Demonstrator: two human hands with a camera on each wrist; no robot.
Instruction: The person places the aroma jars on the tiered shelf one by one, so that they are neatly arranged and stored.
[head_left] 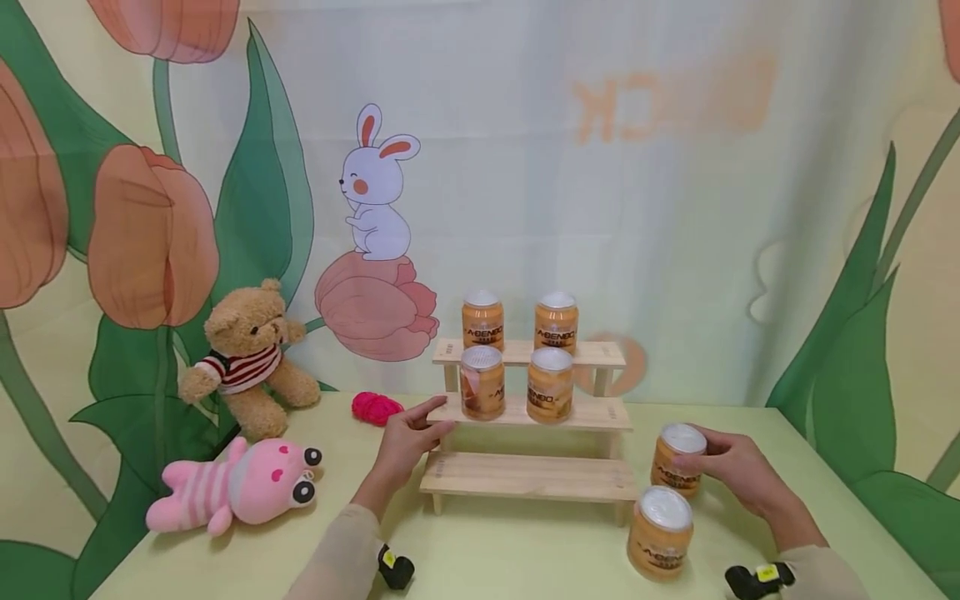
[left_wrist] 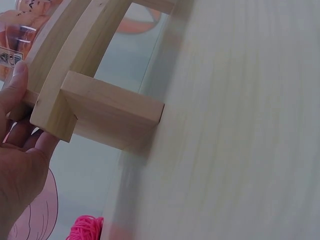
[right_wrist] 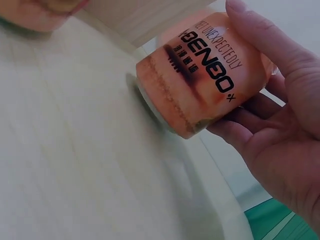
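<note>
A three-step wooden stand (head_left: 525, 477) stands in the middle of the head view. My left hand (head_left: 405, 442) grips the left end of its middle step, the thumb on top and fingers beneath in the left wrist view. With my right hand (head_left: 738, 473) I hold an orange labelled can (right_wrist: 200, 75) with a silvery lid, right of the stand. Whether its base touches the table cannot be told. Closer to me is a similar upright can (head_left: 660, 546). Two cans, one of them at the left (head_left: 482, 396), are on the middle step; two more, including one (head_left: 556, 325), occupy the top step.
On the left, a teddy bear (head_left: 251, 362) in a striped shirt sits against the backdrop. A pink striped plush toy (head_left: 232, 492) lies before it. Behind my left hand is a bundle of pink yarn (head_left: 375, 407). A printed curtain (head_left: 510, 192) rises behind the table.
</note>
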